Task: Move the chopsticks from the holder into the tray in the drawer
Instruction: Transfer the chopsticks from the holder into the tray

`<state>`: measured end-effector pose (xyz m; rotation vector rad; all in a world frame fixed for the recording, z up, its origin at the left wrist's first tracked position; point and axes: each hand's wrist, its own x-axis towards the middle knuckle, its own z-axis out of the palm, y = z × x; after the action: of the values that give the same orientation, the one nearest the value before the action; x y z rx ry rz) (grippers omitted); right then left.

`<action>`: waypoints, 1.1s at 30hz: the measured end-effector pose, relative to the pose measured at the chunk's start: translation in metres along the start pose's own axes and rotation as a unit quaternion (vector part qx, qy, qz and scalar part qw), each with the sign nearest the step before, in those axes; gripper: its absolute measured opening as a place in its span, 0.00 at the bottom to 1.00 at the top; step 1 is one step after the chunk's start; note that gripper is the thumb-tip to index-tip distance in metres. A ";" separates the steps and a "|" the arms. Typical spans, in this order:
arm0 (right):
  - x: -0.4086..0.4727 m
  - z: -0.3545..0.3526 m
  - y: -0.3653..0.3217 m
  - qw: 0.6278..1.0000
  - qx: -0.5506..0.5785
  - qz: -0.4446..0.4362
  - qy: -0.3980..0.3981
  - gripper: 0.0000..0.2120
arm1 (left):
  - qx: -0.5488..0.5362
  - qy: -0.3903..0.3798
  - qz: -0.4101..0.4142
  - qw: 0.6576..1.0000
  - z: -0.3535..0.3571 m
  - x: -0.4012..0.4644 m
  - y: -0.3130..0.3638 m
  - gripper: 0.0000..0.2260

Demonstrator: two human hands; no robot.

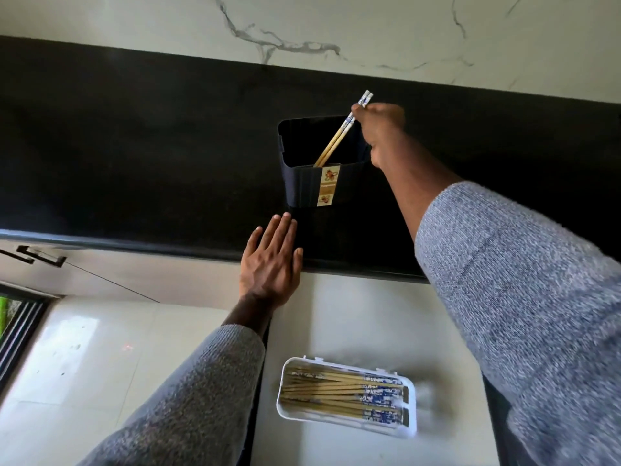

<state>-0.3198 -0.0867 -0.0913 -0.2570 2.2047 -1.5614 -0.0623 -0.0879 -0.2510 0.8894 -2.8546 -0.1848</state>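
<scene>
The chopsticks (332, 142) look wooden with glossy painted tops. The holder (302, 186) is ribbed dark plastic; the tray (411, 412) smooth white plastic. The sleeves (524, 297) are knitted grey cloth.

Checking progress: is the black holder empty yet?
Not yet. One pair of chopsticks stands tilted in the holder, gripped by the right hand.

The right hand (378, 129) is stretched far forward, above the right edge of the black rectangular plastic holder (302, 183). Its fingers are curled, and the fingertips pinch a pair of light wooden chopsticks with blue-and-white patterned tops (339, 132) near their upper ends. The right forearm is bare, and a grey knitted sleeve (504, 280) covers the arm from there back. The left hand (272, 260) lies flat just in front of the holder, palm down, fingers straight and close together, holding nothing. Its arm wears the same grey sleeve.
</scene>
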 end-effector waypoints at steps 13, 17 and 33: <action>-0.044 -0.050 -0.001 0.973 0.218 -0.038 0.066 0.06 | 0.002 -0.013 0.003 1.000 -0.003 0.000 0.000 0.29; -0.084 -0.083 0.027 0.926 0.377 0.010 0.034 0.03 | -0.007 -0.019 0.011 1.000 -0.007 -0.001 0.001 0.29; -0.298 -0.104 0.316 0.878 0.310 0.284 0.231 0.12 | -0.023 -0.024 0.019 0.999 -0.009 -0.001 0.000 0.27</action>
<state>-0.0706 0.2280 -0.2869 0.9546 1.6786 -1.9666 -0.0596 -0.0878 -0.2424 0.8330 -2.8954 -0.2692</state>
